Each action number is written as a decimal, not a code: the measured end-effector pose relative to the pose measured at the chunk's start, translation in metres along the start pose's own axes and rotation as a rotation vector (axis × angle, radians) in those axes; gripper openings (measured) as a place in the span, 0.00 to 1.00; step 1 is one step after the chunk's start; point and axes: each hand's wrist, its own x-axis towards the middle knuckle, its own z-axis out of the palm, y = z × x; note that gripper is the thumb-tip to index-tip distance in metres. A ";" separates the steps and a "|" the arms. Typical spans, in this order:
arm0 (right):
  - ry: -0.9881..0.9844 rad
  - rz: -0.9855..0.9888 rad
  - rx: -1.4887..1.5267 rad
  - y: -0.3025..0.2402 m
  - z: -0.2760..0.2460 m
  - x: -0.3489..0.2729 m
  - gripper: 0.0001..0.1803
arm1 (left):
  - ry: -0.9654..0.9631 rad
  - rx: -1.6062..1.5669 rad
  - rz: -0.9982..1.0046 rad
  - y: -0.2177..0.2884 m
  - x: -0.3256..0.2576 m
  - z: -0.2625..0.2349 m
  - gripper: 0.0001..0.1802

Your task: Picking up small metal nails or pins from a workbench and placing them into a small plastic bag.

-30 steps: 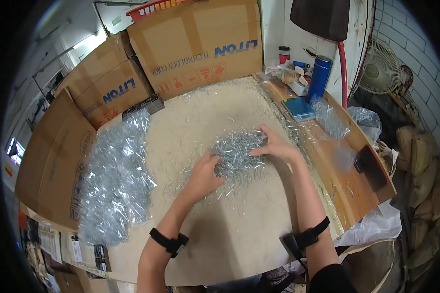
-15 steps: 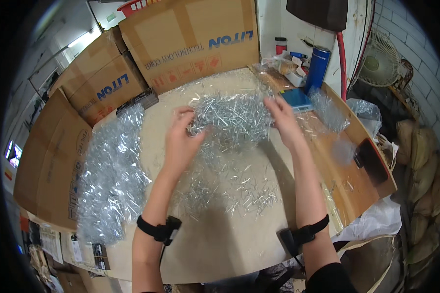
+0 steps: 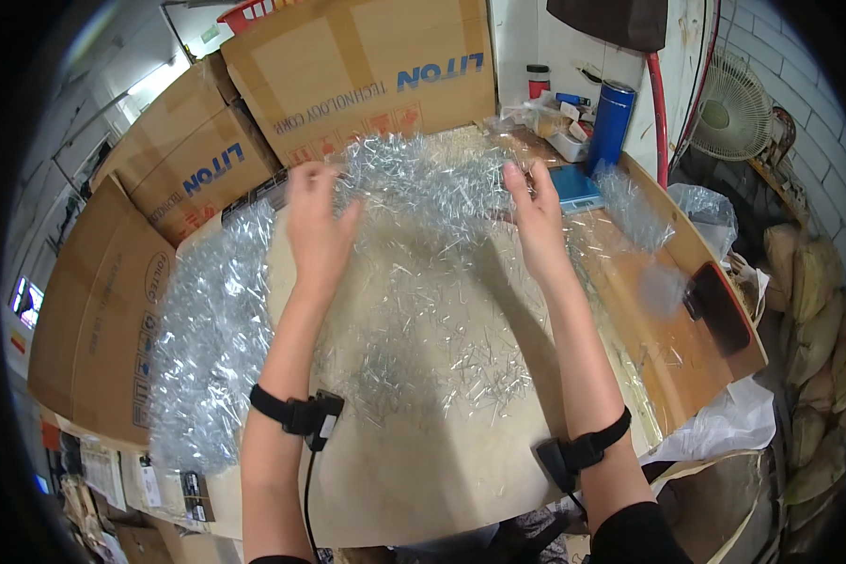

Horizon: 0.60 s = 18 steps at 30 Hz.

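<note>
**Clear bag of small metal pieces lifted over the table**

We see both hands raised at the far-centre of the pale wooden table (image 3: 414,489). The left hand (image 3: 318,226) pinches the left edge of a clear plastic bag of shiny silver metal pieces (image 3: 423,183), fingers closed on the film. The right hand (image 3: 536,221) grips the bag's right edge the same way. The bag is stretched between the two hands, held up off the table surface.

Below the bag, a loose scatter of small silver metal pieces (image 3: 442,348) lies spread across the table between the forearms. To the left, a long heap of filled clear plastic packets (image 3: 211,348) runs along the table's left side, touching the brown cardboard boxes (image 3: 357,75) that stand at the far and left edges.

Far right: a blue cylindrical bottle (image 3: 611,127) stands upright, a small blue flat scale (image 3: 573,188) just beside it. Each wrist carries a black band (image 3: 296,414).
</note>
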 end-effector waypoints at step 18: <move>0.111 -0.016 -0.131 0.018 -0.013 0.000 0.13 | -0.033 0.007 0.025 -0.006 0.019 0.009 0.17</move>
